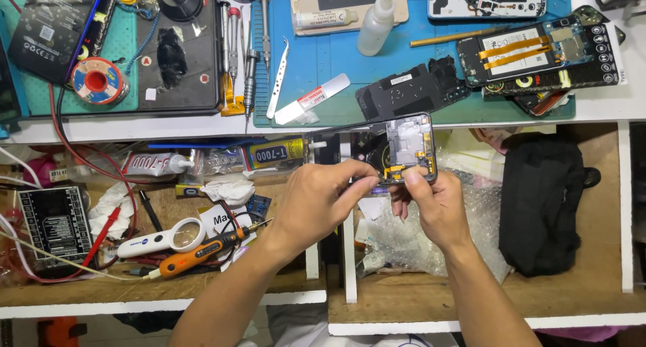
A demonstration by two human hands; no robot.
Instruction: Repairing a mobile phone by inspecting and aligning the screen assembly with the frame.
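An opened phone body (406, 145) with exposed metal frame and orange flex parts is held in front of the bench edge, above the drawers. My right hand (434, 206) grips its lower right corner, thumb on the bottom edge. My left hand (321, 200) pinches at its lower left edge with thumb and forefinger. A black back cover (404, 91) lies on the blue mat just beyond the phone. Whether my left fingers hold a small part is hidden.
On the blue mat (323, 58) lie tweezers (278, 78), screwdrivers (250, 51), a white bottle (375, 24) and another opened phone (538, 54). The left drawer holds glue tubes (272, 153), an orange-handled tool (202, 251) and a magnifier (168, 238). A black pouch (542, 206) sits in the right drawer.
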